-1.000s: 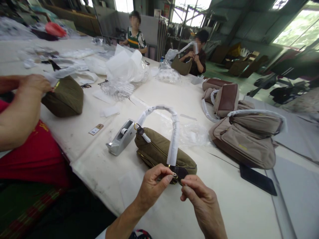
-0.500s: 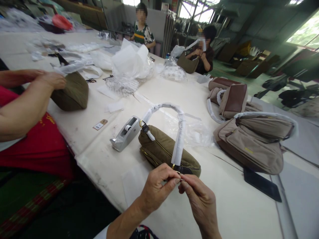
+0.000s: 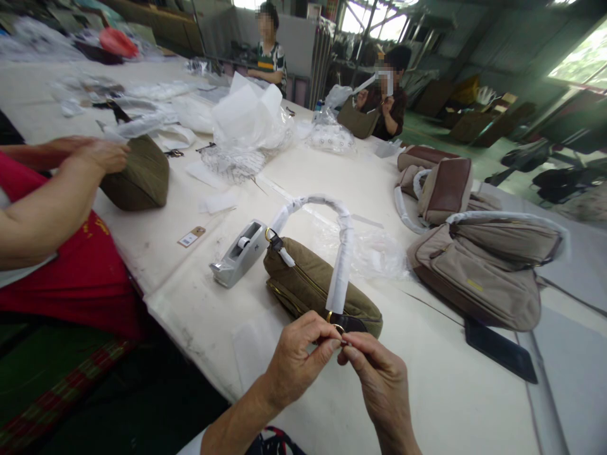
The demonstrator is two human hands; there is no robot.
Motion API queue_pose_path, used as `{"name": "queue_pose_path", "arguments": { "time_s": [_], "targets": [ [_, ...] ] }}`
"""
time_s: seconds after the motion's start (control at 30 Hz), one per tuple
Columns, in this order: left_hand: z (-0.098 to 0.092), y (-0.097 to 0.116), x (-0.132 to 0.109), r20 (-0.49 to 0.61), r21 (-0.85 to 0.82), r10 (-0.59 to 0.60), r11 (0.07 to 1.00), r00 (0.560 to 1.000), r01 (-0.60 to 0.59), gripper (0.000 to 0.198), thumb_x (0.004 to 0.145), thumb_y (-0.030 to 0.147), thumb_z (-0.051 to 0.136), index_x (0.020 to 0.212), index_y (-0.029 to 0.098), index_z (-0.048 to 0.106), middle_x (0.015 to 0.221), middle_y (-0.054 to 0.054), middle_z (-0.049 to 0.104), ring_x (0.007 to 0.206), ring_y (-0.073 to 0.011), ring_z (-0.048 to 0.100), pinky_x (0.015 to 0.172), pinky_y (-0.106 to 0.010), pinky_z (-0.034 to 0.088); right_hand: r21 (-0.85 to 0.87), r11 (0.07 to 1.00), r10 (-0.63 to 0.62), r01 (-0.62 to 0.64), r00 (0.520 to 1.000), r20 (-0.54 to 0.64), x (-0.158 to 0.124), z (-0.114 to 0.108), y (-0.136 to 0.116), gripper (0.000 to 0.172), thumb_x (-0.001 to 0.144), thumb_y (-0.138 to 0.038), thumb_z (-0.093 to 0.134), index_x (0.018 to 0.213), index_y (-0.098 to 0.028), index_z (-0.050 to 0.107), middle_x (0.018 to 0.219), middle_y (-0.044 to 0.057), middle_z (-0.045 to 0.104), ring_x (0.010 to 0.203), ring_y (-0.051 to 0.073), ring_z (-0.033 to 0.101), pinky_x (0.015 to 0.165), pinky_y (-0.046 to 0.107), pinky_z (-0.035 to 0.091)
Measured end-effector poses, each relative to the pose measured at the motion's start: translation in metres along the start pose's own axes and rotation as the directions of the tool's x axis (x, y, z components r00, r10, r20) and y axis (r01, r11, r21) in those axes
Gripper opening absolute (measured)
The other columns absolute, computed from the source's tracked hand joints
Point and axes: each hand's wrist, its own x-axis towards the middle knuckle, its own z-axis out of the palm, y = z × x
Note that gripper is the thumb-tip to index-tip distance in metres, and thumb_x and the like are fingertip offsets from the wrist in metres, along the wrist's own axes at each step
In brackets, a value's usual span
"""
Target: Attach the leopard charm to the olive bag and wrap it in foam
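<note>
An olive green handbag (image 3: 308, 284) lies on the white table (image 3: 450, 392) in front of me. Its arched handle (image 3: 340, 253) is wrapped in white paper. My left hand (image 3: 298, 357) and my right hand (image 3: 379, 379) meet at the near end of the handle, both pinching the dark strap tab and gold ring (image 3: 341, 327) there. A grey tape dispenser (image 3: 239, 253) stands just left of the bag.
A person in red at the left holds another olive bag (image 3: 137, 174). Tan and brown bags (image 3: 474, 265) are piled at the right, beside a black phone (image 3: 500, 357). Plastic wrapping (image 3: 246, 126) and a paper tag (image 3: 191, 236) lie mid-table. Two people work at the far end.
My fingers have closed in together on the strap ring; the view has shifted slightly. The person at the left has moved their hands over their bag.
</note>
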Motion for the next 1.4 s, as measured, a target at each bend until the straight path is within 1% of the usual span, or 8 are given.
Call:
{"name": "queue_pose_path", "arguments": {
  "time_s": [0.2,0.37,0.63,0.8,0.93,1.13,1.23,1.4],
  "targets": [
    [0.001,0.003,0.000,0.026,0.021,0.016,1.000,1.000,-0.016,0.008,0.081,0.016,0.055,0.079,0.016,0.062,0.075,-0.003,0.058,0.071,-0.0111,0.056,0.067,-0.020,0.044,0.017,1.000,0.010,-0.010,1.000,-0.012,-0.001,-0.001,0.004,0.013,0.073,-0.019,0.066,0.083,-0.025,0.071,0.073,0.002,0.066,0.065,0.014,0.061,0.058,0.025,0.051],
    [0.000,0.005,0.000,0.062,0.044,0.042,0.998,0.997,-0.045,0.008,0.081,0.015,0.054,0.079,0.017,0.062,0.075,-0.003,0.058,0.071,-0.0114,0.056,0.067,-0.020,0.044,-0.013,1.000,-0.004,0.004,1.000,-0.028,0.000,-0.004,0.003,0.007,0.069,-0.018,0.069,0.074,-0.023,0.070,0.070,0.002,0.066,0.066,0.014,0.061,0.059,0.025,0.051],
    [-0.002,0.004,0.003,0.099,0.058,0.064,0.996,0.993,-0.070,0.009,0.081,0.015,0.053,0.080,0.017,0.062,0.075,-0.003,0.058,0.071,-0.0111,0.055,0.066,-0.020,0.044,-0.019,1.000,-0.012,0.011,1.000,-0.020,-0.002,-0.005,0.005,0.004,0.069,-0.018,0.070,0.070,-0.021,0.068,0.068,0.001,0.064,0.063,0.014,0.060,0.056,0.023,0.050],
    [-0.005,0.003,0.003,0.127,0.103,0.099,0.988,0.987,-0.112,0.011,0.082,0.015,0.052,0.079,0.015,0.062,0.072,-0.003,0.056,0.069,-0.0112,0.054,0.064,-0.020,0.043,-0.057,0.998,-0.028,0.029,0.999,0.029,-0.002,-0.007,0.005,0.005,0.071,-0.017,0.069,0.073,-0.022,0.068,0.070,0.000,0.064,0.064,0.013,0.060,0.058,0.022,0.050],
    [-0.008,0.004,0.006,0.198,0.187,0.168,0.961,0.966,-0.205,0.011,0.083,0.013,0.049,0.080,0.014,0.060,0.074,-0.004,0.057,0.071,-0.0121,0.053,0.064,-0.022,0.042,-0.168,0.981,-0.083,0.099,0.992,0.098,-0.001,-0.009,-0.002,0.006,0.073,-0.016,0.067,0.074,-0.023,0.067,0.071,-0.001,0.066,0.064,0.011,0.061,0.058,0.019,0.050],
    [-0.011,0.009,0.007,0.308,0.384,0.277,0.839,0.910,-0.385,0.014,0.084,0.011,0.045,0.077,0.012,0.057,0.071,-0.006,0.055,0.070,-0.0152,0.048,0.062,-0.027,0.041,-0.381,0.870,-0.255,0.312,0.947,0.194,-0.001,-0.010,-0.019,0.016,0.076,-0.011,0.062,0.087,-0.022,0.065,0.078,0.000,0.068,0.070,0.011,0.063,0.066,0.017,0.050],
    [-0.010,0.009,0.007,0.301,0.401,0.288,0.827,0.909,-0.395,0.015,0.085,0.010,0.043,0.077,0.012,0.056,0.071,-0.005,0.054,0.068,-0.0149,0.047,0.060,-0.026,0.040,-0.363,0.899,-0.182,0.244,0.964,0.196,-0.002,-0.010,-0.021,0.016,0.080,-0.013,0.058,0.091,-0.023,0.065,0.080,0.000,0.066,0.073,0.011,0.062,0.068,0.017,0.050],
    [-0.008,0.005,0.004,0.323,0.432,0.294,0.800,0.899,-0.417,0.013,0.084,0.010,0.044,0.076,0.013,0.053,0.071,-0.004,0.052,0.069,-0.0149,0.045,0.060,-0.027,0.039,-0.293,0.956,0.025,0.036,0.979,0.202,-0.003,-0.014,-0.021,0.010,0.082,-0.023,0.056,0.081,-0.023,0.066,0.067,-0.002,0.063,0.062,0.010,0.060,0.059,0.018,0.047]
  ]
}}
